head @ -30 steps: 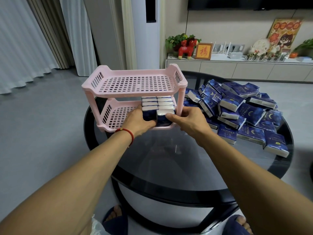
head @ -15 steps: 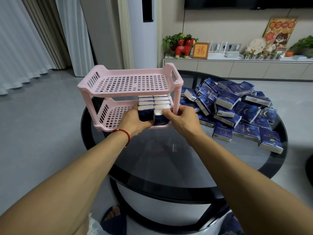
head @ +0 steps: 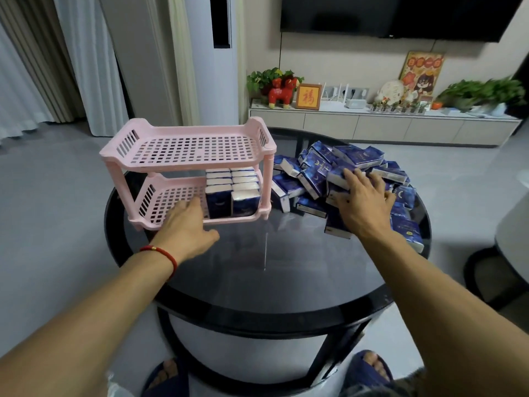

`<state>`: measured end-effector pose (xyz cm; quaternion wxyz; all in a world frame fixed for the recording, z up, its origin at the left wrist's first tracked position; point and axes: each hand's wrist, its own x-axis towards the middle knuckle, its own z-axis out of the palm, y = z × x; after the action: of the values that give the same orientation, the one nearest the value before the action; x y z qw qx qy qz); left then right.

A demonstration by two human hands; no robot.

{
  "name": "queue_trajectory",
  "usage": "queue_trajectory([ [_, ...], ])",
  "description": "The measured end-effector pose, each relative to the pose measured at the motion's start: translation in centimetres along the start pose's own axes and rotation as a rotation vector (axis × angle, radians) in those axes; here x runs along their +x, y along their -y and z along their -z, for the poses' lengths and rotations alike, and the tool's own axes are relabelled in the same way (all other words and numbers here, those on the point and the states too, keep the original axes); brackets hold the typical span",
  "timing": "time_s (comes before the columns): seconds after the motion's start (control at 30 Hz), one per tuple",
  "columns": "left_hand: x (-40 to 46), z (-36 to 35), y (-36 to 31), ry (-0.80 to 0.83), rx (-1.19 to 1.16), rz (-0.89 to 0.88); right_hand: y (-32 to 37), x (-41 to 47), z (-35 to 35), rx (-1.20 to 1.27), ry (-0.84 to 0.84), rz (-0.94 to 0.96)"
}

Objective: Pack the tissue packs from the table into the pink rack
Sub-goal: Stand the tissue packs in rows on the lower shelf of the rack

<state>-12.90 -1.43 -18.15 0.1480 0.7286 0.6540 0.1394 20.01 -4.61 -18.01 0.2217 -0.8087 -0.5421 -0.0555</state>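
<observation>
- Writing on the blue tissue packs (head: 355, 159) stayed too blurred to read.
- Right hand (head: 362, 202) lay spread, fingers straight, on them.
- Left hand (head: 186, 224) hung relaxed, empty, at the pink rack (head: 183, 144).

There was a single view, taken from a wide-angle camera worn on the person's head. It looked forward and down over a round black table (head: 286, 270) that filled the middle of the picture, near enough that both forearms ran in from the bottom corners. The left hand (head: 186, 227) and the right hand (head: 362, 204) sat about mid-frame. At the bottom edge the person's slippered feet (head: 369, 368) showed under the table. The far wall, with a low cabinet (head: 372, 127), lay across the top. Straight lines bowed toward the edges. No second view shared the scene.
</observation>
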Motion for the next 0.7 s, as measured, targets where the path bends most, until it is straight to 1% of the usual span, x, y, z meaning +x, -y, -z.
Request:
queue_trajectory([
  [0.07,-1.5,0.3,-0.8,-0.024,0.065,-0.020,-0.2,-0.2,-0.3,0.011,-0.037,0.056],
  [0.13,-2.8,0.4,-2.1,-0.083,0.064,-0.092,-0.2,-0.3,-0.3,0.028,-0.147,0.115],
  [0.2,-3.7,0.3,-3.3,-0.146,0.034,-0.181,-0.3,-0.3,0.0,0.072,-0.223,0.140],
  [0.27,-4.2,0.1,-4.3,-0.209,-0.049,-0.259,-0.5,-0.1,1.1,0.239,-0.251,0.136],
  [0.33,-4.5,0.3,-5.2,-0.249,-0.166,-0.323,-0.5,-0.4,3.1,0.536,-0.221,0.130],
  [0.37,-4.7,0.4,-5.7,-0.259,-0.236,-0.350,-0.4,-0.8,4.2,0.705,-0.165,0.114],
  [0.4,-4.9,0.5,-6.0,-0.263,-0.317,-0.371,-0.2,-1.3,5.3,0.858,-0.073,0.107],
  [0.43,-5.0,0.5,-6.3,-0.250,-0.406,-0.382,0.1,-1.9,6.1,0.979,0.046,0.115],
  [0.47,-5.1,0.5,-6.6,-0.228,-0.492,-0.380,0.5,-2.5,6.6,1.044,0.161,0.136],
  [0.53,-5.1,0.4,-6.7,-0.204,-0.596,-0.349,1.3,-3.5,6.7,1.055,0.344,0.204],
  [0.6,-4.9,0.2,-6.6,-0.170,-0.649,-0.332,2.6,-4.0,6.4,0.974,0.464,0.264],
  [0.67,-5.0,0.3,-6.1,-0.067,-0.679,-0.377,4.3,-4.5,6.1,0.851,0.550,0.319],
  [0.7,-5.1,0.3,-5.7,-0.022,-0.624,-0.432,5.2,-4.8,5.7,0.805,0.584,0.348],
])
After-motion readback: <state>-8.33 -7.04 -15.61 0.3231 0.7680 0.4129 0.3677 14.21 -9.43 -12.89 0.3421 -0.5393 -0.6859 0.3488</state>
